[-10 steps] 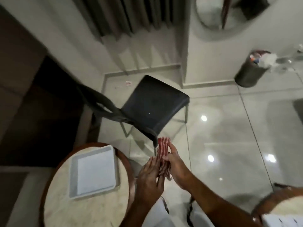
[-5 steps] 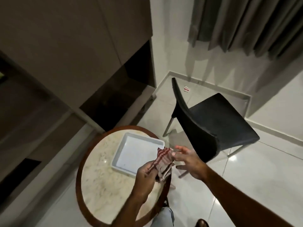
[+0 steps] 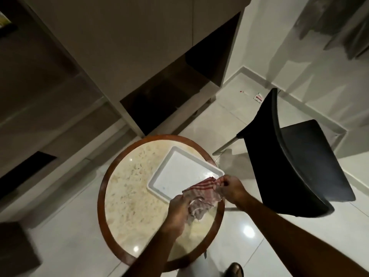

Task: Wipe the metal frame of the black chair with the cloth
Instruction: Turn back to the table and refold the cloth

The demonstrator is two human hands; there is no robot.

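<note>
A red-and-white striped cloth (image 3: 201,193) is stretched between both my hands above the right side of the round table. My left hand (image 3: 178,211) grips its lower bunched end, and my right hand (image 3: 230,187) pinches its upper corner. The black chair (image 3: 295,166) stands on the floor to the right of the table, its back towards me. One metal leg (image 3: 225,145) of its frame shows at the chair's left side; the other legs are hidden under the seat.
A white rectangular tray (image 3: 179,174) lies on the round marble-topped table (image 3: 129,188) with a wooden rim. A tall cabinet (image 3: 139,56) stands behind the table. Small scraps (image 3: 257,96) lie on the glossy tiled floor near the wall. A dark box (image 3: 16,244) sits lower left.
The view has swung left and down, from the chair seat to the table. Both hands have brought the cloth over the table and the tray's corner, and spread it out between them.
</note>
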